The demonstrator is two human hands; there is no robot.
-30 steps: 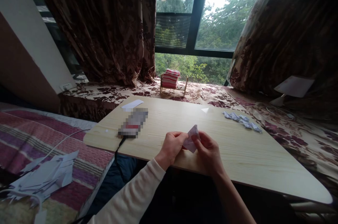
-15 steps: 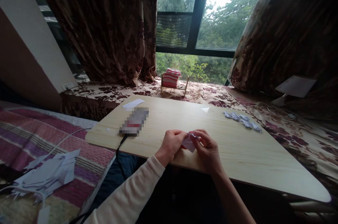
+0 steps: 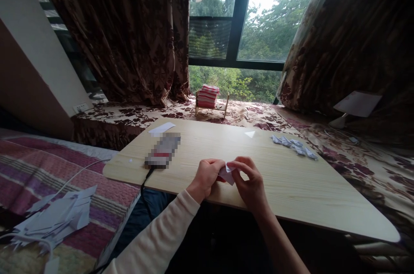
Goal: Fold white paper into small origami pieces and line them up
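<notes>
A small folded piece of white paper (image 3: 227,175) is held up between my hands, just above the near edge of the wooden table (image 3: 200,144). My left hand (image 3: 207,175) pinches its left side between thumb and fingers. On the other side, my right hand (image 3: 249,179) has thumb and forefinger closed on the paper's upper right part, where a flap stands up. Fingers hide some of its folds. Several folded paper pieces (image 3: 294,144) lie grouped at the table's right, and a flat white paper triangle (image 3: 250,134) lies near the far edge.
At the table's left are a blurred-out device (image 3: 161,151) with a black cable and a white paper strip (image 3: 162,128). A pile of paper pieces (image 3: 61,213) lies on the striped bed cover. Beyond stand a small rack with striped cloths (image 3: 208,96) and a lamp (image 3: 357,104).
My right fingers have shifted on the paper, and a flap at its top now stands up toward them. My left hand keeps its pinch. The view has moved slightly.
</notes>
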